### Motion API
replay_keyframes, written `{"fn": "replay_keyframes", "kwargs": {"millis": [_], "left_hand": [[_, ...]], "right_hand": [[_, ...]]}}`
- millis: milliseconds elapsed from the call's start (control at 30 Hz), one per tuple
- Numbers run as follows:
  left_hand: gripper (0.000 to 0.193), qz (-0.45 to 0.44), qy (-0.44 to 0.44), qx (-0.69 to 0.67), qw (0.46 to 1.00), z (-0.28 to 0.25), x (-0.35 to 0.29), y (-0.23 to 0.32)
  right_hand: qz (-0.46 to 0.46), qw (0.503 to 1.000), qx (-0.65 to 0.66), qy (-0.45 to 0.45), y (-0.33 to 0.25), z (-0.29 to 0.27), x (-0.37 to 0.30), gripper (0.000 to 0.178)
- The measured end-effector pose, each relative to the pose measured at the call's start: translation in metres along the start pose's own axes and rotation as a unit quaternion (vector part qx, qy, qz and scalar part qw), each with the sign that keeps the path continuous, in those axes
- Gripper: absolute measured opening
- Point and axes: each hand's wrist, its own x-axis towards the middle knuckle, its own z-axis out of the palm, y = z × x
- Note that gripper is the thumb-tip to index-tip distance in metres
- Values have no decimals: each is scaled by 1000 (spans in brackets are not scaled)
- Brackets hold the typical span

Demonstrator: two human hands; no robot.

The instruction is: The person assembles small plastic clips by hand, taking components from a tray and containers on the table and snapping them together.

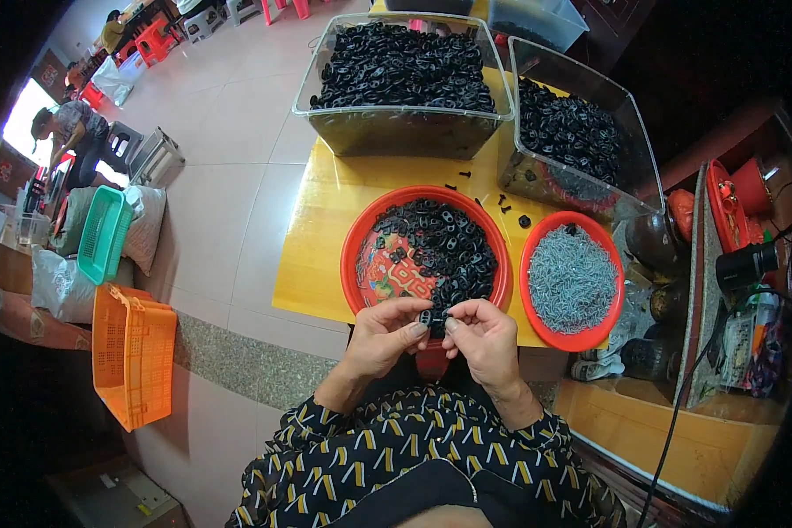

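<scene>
The fingers of the left hand (380,341) and the right hand (488,345) are pinching. A yellow table (312,264) carries clear bins (405,132), a round red tray (348,255) and a smaller red tray (575,342). Smallest is a black piece (436,321), between the fingertips, at the round tray's near edge.
</scene>
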Motion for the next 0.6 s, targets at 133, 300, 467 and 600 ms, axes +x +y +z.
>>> {"fn": "replay_keyframes", "kwargs": {"millis": [133,300,467,600], "left_hand": [[29,5,-10,14,1000,1,1,-1],[29,10,-7,38,999,0,-2,-2],[29,39,-14,125,991,1,-2,0],[29,45,-16,141,989,7,-3,3]], "right_hand": [[-6,1000,1,2,2,-2,0,9],[-2,1000,-28,11,0,0,0,7],[7,999,-38,3,0,-1,0,8],[20,999,-38,-6,-1,-1,0,9]]}}
